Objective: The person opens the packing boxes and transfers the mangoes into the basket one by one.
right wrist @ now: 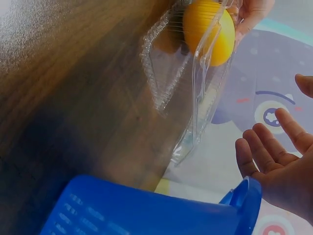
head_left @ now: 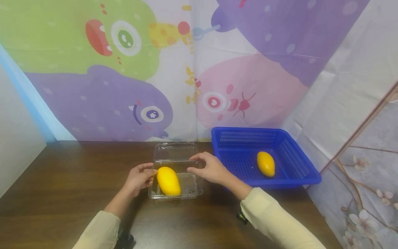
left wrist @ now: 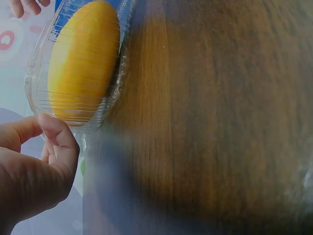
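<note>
A clear plastic clamshell container point(head_left: 191, 181) sits on the table with its lid point(head_left: 175, 152) folded back toward the wall. Inside its left half lies a yellow mango point(head_left: 168, 181), tilted slightly. My left hand point(head_left: 140, 179) pinches the container's left rim between thumb and fingers; the left wrist view shows the thumb point(left wrist: 55, 128) right at the rim, close to the mango's end. Over the container's right side, my right hand point(head_left: 212, 167) is held with fingers apart and nothing between them. In the right wrist view its fingers point(right wrist: 266, 147) are spread, away from the plastic.
To the right stands a blue plastic basket point(head_left: 239, 182) with slotted walls, near the container. A second yellow mango point(head_left: 265, 164) lies in it. Behind the dark wooden table point(head_left: 77, 180) hangs a cartoon-printed cloth point(head_left: 180, 86); a flowered panel point(head_left: 367, 193) borders the right side.
</note>
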The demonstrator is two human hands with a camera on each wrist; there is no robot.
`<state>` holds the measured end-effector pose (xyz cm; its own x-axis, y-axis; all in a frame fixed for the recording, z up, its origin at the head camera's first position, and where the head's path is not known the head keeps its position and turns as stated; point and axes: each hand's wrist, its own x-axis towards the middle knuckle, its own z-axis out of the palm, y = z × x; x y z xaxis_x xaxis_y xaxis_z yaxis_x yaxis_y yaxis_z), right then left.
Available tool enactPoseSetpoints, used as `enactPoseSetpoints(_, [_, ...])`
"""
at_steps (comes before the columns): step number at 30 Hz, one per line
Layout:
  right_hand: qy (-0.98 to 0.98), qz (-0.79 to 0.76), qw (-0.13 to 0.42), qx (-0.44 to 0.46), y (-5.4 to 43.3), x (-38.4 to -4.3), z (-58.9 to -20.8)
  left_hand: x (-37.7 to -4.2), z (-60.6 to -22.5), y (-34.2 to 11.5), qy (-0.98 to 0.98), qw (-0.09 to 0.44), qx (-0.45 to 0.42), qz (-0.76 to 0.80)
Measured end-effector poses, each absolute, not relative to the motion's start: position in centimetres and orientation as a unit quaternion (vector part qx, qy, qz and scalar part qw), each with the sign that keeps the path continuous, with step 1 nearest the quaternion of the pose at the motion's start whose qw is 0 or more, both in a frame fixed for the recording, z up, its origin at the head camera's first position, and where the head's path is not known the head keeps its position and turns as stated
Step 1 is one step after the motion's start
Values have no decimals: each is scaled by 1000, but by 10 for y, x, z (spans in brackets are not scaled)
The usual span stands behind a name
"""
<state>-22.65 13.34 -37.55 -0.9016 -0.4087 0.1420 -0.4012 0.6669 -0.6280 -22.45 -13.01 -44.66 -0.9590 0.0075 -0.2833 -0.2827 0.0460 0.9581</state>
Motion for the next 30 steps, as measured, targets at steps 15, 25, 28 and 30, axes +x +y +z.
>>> enactPoseSetpoints(15, [907, -354, 23, -227, 123, -227, -387, -224, -446, -130, 715, 105, -96, 685])
enactPoseSetpoints(25, [902, -365, 34, -228, 115, -224, -393, -226, -448, -130, 714, 106, -96, 686])
enactPoseSetpoints(28, [902, -368, 37, -224, 112, -224, -395, -226, -448, -131, 715, 106, -97, 684])
enactPoseSetpoints(30, [900, -373, 43, -222, 110, -223, -397, -226, -449, -131, 715, 106, -98, 684])
